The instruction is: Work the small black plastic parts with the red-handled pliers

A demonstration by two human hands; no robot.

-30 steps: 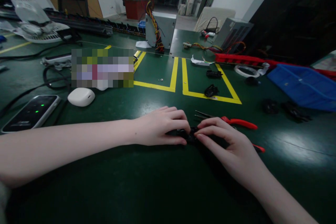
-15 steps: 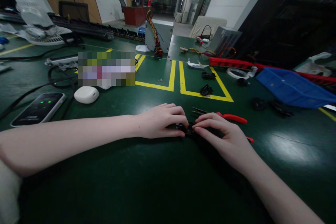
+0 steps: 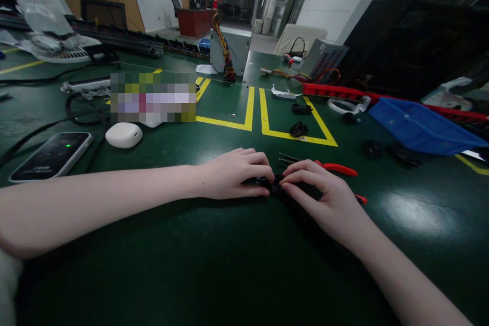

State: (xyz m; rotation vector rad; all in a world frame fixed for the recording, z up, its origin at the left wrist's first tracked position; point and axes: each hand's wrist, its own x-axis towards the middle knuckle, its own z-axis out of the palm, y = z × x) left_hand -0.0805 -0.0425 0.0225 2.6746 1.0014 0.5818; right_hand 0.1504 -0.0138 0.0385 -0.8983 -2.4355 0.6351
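Between my two hands lies a small black part (image 3: pixel 275 185), low over the green table (image 3: pixel 214 265); its kind is hard to make out. My left hand (image 3: pixel 242 174) is closed round its left end, thumb below and fingers above. From the other side, my right hand (image 3: pixel 321 183) pinches at the right end with thumb and fingertips, which hide whatever they hold. Red-handled pliers (image 3: pixel 338 168) lie just behind the right hand, their thin jaws pointing left and one handle partly covered by the hand.
Black parts (image 3: pixel 299 129) lie within a yellow-taped rectangle behind my hands. A blue bin (image 3: pixel 424 127) stands right. A white rounded case (image 3: pixel 124 135) and a phone (image 3: pixel 51 157) lie left, beside black cables. Metal power supply boxes (image 3: pixel 239 51) stand farther back.
The view has shifted slightly. Both hands stay at the black part in nearly the same pose, with only a very small movement of the right fingers.
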